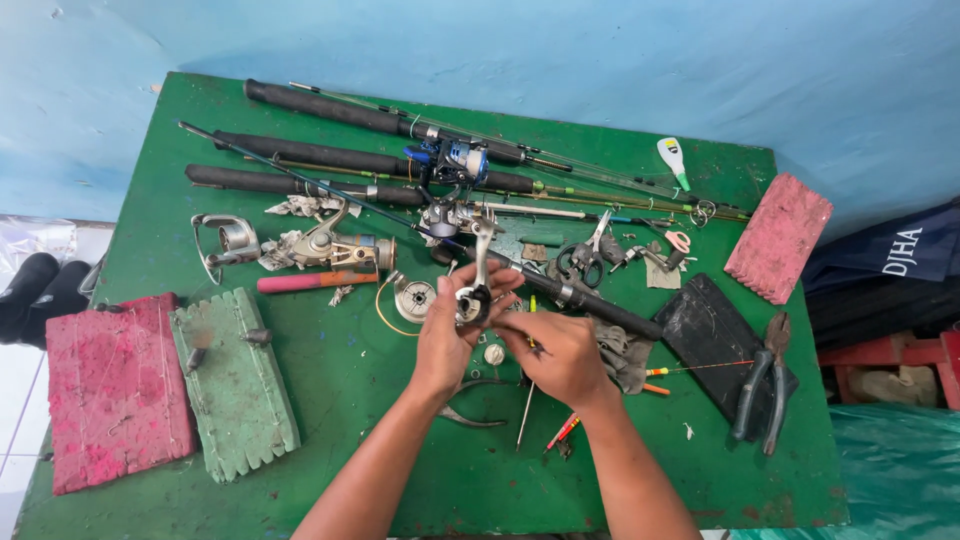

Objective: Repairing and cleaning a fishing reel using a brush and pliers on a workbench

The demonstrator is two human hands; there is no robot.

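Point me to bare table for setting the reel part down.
Free: front edge of the green table, beside the green foam block; also front right, below the pliers. Crowded: middle and back, around the rods, scissors and both hands, left hand, right hand.

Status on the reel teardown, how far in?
Done: a spool lies detached on the green table, and another stripped reel sits beside it. In hand: left hand grips the reel body; right hand works at it with a thin tool. Left: loose parts remain scattered.
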